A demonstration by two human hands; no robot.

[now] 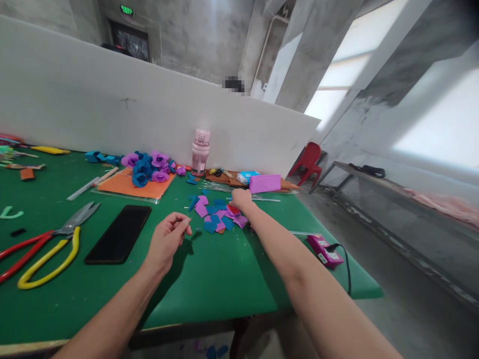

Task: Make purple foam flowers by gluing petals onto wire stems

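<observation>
My left hand (171, 234) is closed in a pinch above the table. Its fingertips hold a thin wire stem with a small blue piece (193, 203) at the upper end. To the right of it lies a loose pile of cut purple petals (201, 210) and blue petals (210, 227). My right hand (241, 199) reaches to the back edge of this pile, its fingers curled down. Below it shows a red piece (233, 210). What those fingers hold, if anything, is hidden. A bundle of thin wires (215, 186) lies just behind.
Left stand a black phone (119, 234) and red-and-yellow-handled scissors (69, 232). Finished purple and blue flowers (144, 167) rest on an orange sheet (116, 183). A pink bottle (201, 152) stands by the white partition (157, 94). A magenta power box (325, 252) with a cord sits at right.
</observation>
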